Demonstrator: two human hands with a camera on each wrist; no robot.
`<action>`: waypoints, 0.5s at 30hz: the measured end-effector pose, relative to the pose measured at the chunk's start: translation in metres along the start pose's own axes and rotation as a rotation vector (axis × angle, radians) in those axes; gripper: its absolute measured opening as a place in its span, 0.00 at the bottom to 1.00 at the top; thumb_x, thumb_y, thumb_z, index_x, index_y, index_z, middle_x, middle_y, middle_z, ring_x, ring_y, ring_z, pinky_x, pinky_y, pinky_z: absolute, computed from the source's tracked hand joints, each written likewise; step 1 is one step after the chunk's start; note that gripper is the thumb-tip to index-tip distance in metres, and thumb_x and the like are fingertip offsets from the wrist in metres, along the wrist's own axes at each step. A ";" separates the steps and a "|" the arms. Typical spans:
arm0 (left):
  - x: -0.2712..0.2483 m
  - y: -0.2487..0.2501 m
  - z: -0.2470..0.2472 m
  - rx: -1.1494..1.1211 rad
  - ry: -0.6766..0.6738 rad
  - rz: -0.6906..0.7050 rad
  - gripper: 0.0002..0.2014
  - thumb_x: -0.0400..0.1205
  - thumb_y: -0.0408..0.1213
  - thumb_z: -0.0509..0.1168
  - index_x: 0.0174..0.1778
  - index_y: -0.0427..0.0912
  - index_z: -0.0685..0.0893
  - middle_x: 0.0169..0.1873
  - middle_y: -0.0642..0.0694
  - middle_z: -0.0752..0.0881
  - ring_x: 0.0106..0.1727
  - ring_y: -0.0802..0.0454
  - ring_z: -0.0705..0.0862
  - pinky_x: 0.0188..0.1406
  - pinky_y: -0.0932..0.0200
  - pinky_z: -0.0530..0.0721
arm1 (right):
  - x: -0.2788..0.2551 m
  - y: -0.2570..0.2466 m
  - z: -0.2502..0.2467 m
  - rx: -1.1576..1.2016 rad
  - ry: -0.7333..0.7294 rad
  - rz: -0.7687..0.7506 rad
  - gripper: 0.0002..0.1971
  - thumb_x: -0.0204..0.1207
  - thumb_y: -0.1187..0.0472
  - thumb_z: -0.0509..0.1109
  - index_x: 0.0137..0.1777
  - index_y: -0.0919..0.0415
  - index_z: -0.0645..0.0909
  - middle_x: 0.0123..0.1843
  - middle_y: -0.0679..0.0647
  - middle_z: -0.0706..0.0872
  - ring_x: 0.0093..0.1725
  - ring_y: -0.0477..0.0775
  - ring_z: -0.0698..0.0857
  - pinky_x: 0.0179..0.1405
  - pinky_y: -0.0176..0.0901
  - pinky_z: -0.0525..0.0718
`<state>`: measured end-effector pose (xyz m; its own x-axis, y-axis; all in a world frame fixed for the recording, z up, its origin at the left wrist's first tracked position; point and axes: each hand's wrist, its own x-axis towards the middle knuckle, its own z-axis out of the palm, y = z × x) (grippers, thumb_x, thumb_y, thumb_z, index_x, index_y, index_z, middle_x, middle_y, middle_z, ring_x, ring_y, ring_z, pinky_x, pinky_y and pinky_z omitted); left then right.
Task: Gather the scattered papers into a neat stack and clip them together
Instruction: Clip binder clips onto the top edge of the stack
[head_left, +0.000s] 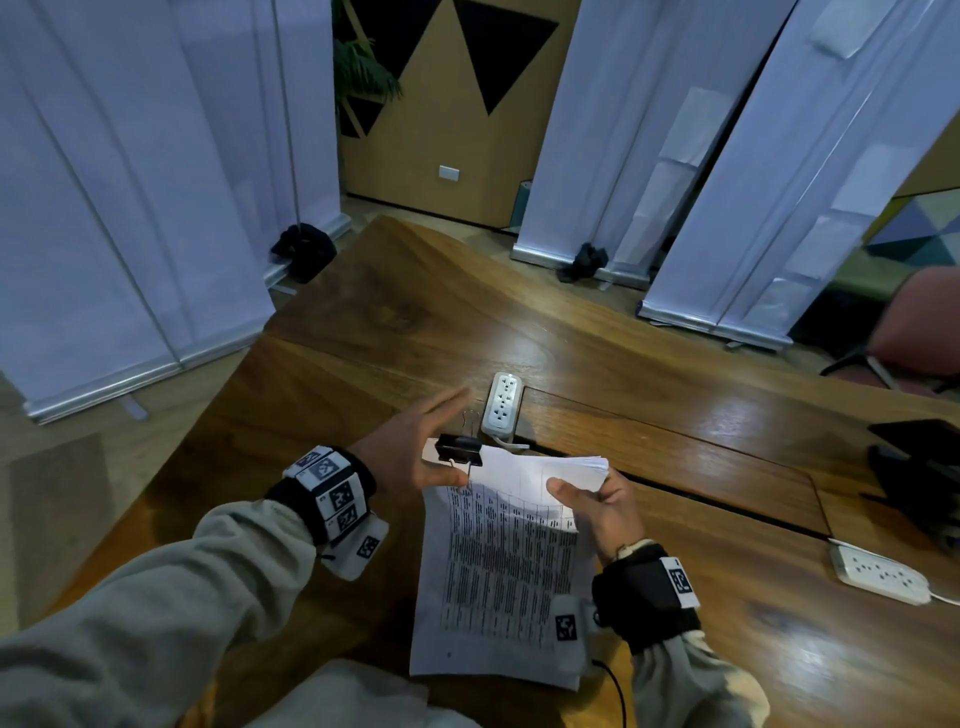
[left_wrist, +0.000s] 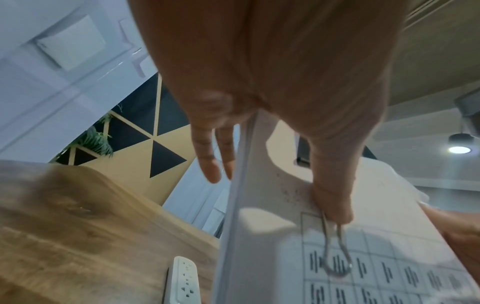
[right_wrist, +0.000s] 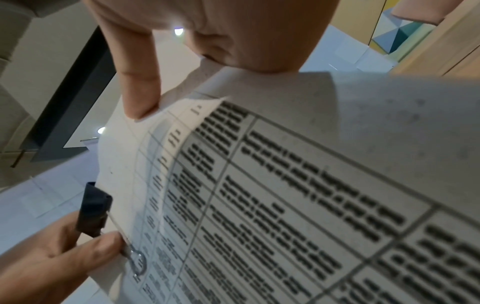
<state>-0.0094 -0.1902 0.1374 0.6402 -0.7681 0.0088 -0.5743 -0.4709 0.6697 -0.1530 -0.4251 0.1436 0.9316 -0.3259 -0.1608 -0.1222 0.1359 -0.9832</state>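
A stack of printed papers (head_left: 498, 571) is lifted off the wooden table (head_left: 415, 322), printed tables facing up. My right hand (head_left: 582, 496) grips its top right corner, thumb (right_wrist: 140, 82) on top and fingers beneath. A black binder clip (head_left: 460, 449) sits on the top left corner, also seen in the right wrist view (right_wrist: 93, 209). My left hand (head_left: 441, 434) is at the clip with its fingers stretched out straight behind it. The left thumb (left_wrist: 332, 201) presses the clip's wire handle (left_wrist: 336, 257) down onto the top sheet.
A white power strip (head_left: 501, 402) lies on the table just beyond the papers, and a second one (head_left: 878, 574) lies at the right. A black object (head_left: 914, 467) sits at the right edge. White banners stand around the table, with a chair (head_left: 919, 332) at the far right.
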 end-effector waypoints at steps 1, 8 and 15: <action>-0.001 -0.001 0.000 -0.009 0.004 0.009 0.48 0.70 0.55 0.75 0.83 0.52 0.58 0.82 0.51 0.64 0.80 0.56 0.65 0.79 0.50 0.67 | 0.000 -0.001 0.000 0.006 0.005 0.004 0.13 0.63 0.70 0.79 0.48 0.67 0.84 0.42 0.54 0.93 0.44 0.53 0.91 0.41 0.40 0.88; 0.001 0.002 -0.004 -0.097 -0.144 -0.050 0.07 0.73 0.49 0.75 0.40 0.56 0.84 0.33 0.59 0.85 0.31 0.64 0.83 0.31 0.71 0.76 | -0.002 0.000 0.003 -0.002 0.066 0.009 0.09 0.69 0.73 0.74 0.45 0.60 0.84 0.41 0.52 0.93 0.43 0.50 0.91 0.42 0.40 0.86; -0.005 -0.009 0.001 -0.523 -0.081 -0.216 0.16 0.71 0.46 0.76 0.53 0.49 0.86 0.46 0.55 0.90 0.49 0.62 0.88 0.49 0.65 0.82 | 0.000 0.004 0.004 0.076 0.082 0.005 0.08 0.69 0.74 0.73 0.44 0.62 0.84 0.37 0.50 0.93 0.40 0.48 0.91 0.40 0.39 0.85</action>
<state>-0.0080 -0.1823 0.1300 0.6620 -0.7190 -0.2119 -0.0929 -0.3592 0.9286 -0.1520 -0.4207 0.1401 0.8995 -0.4001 -0.1755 -0.0976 0.2075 -0.9734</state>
